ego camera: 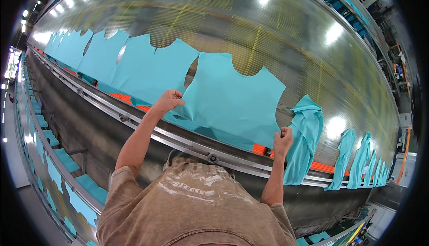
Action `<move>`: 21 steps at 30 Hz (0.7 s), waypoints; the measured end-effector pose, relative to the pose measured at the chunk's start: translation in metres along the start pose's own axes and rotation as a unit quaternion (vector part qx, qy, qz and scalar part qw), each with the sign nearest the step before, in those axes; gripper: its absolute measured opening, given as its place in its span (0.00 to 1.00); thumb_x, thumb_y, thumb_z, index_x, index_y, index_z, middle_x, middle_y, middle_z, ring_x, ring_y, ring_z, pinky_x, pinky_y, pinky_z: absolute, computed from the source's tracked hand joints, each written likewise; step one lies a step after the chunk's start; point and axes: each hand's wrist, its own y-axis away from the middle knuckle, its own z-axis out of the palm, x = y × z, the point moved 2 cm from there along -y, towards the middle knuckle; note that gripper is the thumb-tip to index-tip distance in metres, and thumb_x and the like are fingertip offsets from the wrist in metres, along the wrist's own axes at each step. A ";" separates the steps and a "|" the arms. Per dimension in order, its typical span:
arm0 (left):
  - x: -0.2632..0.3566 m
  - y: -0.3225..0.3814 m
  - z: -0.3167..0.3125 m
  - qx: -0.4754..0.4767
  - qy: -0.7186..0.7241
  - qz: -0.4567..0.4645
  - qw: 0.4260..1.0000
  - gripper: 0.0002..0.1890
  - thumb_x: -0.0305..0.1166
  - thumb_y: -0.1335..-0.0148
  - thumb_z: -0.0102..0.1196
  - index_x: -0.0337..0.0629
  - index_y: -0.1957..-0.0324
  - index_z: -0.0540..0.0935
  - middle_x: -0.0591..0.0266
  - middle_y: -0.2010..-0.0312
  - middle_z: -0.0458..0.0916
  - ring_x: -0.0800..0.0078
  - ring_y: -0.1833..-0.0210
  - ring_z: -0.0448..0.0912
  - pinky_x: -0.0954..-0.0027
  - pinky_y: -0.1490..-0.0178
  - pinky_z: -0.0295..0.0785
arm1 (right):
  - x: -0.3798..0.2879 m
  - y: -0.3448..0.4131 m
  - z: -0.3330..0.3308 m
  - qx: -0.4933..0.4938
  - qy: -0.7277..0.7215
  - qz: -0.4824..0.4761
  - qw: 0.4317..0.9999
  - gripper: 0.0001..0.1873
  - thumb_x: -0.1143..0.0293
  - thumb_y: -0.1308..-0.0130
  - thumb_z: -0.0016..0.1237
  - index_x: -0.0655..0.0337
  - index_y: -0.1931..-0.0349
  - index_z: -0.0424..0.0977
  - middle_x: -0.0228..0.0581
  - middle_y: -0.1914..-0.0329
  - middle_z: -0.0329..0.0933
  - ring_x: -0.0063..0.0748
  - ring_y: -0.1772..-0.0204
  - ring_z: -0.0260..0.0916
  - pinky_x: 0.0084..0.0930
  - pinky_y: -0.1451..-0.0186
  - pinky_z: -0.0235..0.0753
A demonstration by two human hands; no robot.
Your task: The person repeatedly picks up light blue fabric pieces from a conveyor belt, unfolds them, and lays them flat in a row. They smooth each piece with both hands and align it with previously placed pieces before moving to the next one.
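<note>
A turquoise cut fabric garment panel [234, 95] lies mostly flat on the long table in front of me, its neck curve pointing away. My left hand [169, 101] pinches the panel's left edge just below the armhole. On the other side, my right hand [283, 140] grips its lower right corner under the right armhole. The panel's near part hangs over the table's edge. Left of it, several matching panels [154, 65] lie side by side in a row. Close to my right hand, a bunched turquoise fabric piece [306, 135] drapes over the edge.
The long table [207, 21] has a glossy surface with yellow printed lines. A metal rail [187, 148] with round knobs runs along its near edge, beside orange strips [259, 148]. More folded fabric pieces [345, 158] hang to the right. Another fabric-covered table [60, 175] stands behind on the left.
</note>
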 end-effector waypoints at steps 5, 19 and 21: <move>0.002 -0.010 0.002 -0.003 0.055 -0.021 0.998 0.14 0.33 0.44 0.65 0.35 0.58 0.84 0.70 0.73 0.77 0.81 0.69 0.71 0.74 0.65 0.66 | -0.002 0.001 -0.001 -0.017 0.025 -0.011 1.000 0.10 0.81 0.43 0.53 0.68 0.60 0.73 0.43 0.74 0.72 0.41 0.71 0.71 0.36 0.62 0.73; -0.022 -0.014 -0.019 0.090 -0.073 0.077 0.990 0.12 0.33 0.47 0.67 0.33 0.68 0.82 0.68 0.78 0.76 0.80 0.74 0.70 0.71 0.70 0.68 | -0.088 -0.048 0.100 -0.081 0.207 -0.370 0.902 0.32 0.58 0.29 0.49 0.62 0.28 0.60 0.47 0.21 0.52 0.59 0.18 0.41 0.57 0.20 0.42; -0.023 -0.014 -0.019 0.099 -0.142 0.071 0.982 0.12 0.35 0.47 0.66 0.34 0.68 0.83 0.63 0.79 0.78 0.74 0.75 0.74 0.67 0.69 0.70 | -0.110 -0.060 0.136 -0.128 0.208 -0.415 0.876 0.35 0.52 0.28 0.45 0.61 0.27 0.57 0.45 0.19 0.48 0.58 0.17 0.37 0.58 0.19 0.38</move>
